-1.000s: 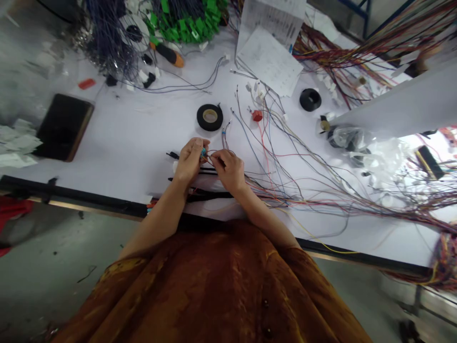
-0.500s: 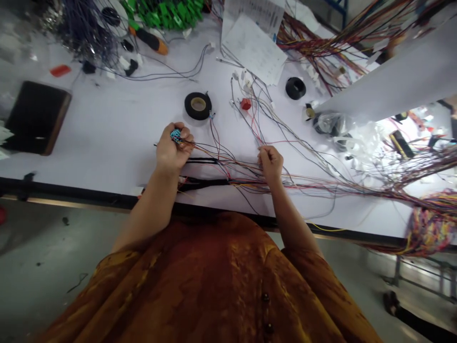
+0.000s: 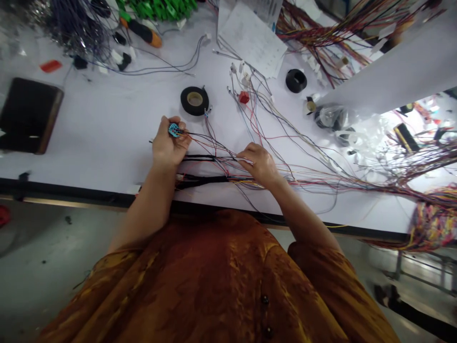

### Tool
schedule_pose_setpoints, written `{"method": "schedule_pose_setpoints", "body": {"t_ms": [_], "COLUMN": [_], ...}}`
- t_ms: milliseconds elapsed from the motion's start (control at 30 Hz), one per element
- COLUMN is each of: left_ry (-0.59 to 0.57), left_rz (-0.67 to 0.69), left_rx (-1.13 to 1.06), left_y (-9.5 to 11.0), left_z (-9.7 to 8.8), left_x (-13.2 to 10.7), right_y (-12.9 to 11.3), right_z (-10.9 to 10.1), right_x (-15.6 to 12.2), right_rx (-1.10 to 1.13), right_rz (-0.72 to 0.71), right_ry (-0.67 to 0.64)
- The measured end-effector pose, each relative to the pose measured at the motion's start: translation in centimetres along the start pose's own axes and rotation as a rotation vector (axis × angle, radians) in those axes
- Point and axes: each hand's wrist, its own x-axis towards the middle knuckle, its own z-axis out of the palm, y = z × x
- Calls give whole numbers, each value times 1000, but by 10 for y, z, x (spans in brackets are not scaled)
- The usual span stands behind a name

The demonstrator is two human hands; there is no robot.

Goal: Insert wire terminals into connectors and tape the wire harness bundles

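A round blue connector [image 3: 173, 130] with several wires running out of it lies in my left hand [image 3: 170, 145], whose fingers curl around it. Those thin wires [image 3: 210, 142] stretch right across the table. My right hand [image 3: 260, 163] is closed in a pinch over the wires, thumb and forefinger around part of the bundle. Below, a black-sleeved harness branch [image 3: 203, 182] lies along the table's near edge. Just beyond my left hand is a roll of black tape [image 3: 194, 101]. A red connector [image 3: 243, 97] sits among loose wire ends farther back.
Printed papers [image 3: 252, 40], a screwdriver [image 3: 144, 33] and green connectors [image 3: 160, 8] lie at the back. A black case [image 3: 30, 116] is at the left. On the right are a white column [image 3: 389, 66], plastic bags [image 3: 360, 126] and thick wire bundles [image 3: 432, 186].
My right hand has moved left along the wires, closer to my left hand. The left hand has loosened and turned slightly, showing more of the blue connector.
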Motion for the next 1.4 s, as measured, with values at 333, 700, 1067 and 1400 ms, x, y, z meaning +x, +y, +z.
{"method": "schedule_pose_setpoints", "body": {"t_ms": [333, 700, 1067, 1400], "left_ry": [-18, -22, 18, 8], "left_rz": [10, 35, 35, 21], "left_rx": [-8, 19, 73, 118], "left_y": [-1, -4, -4, -3], "left_z": [0, -1, 0, -1], "left_x": [-1, 1, 3, 1], "right_y": [3, -5, -12, 6], "right_z": [-15, -9, -14, -15], "right_x": [38, 42, 56, 64], "right_rx": [51, 214, -375, -64], "right_rz": [176, -61, -124, -49], "right_ry": [-374, -271, -433, -467]}}
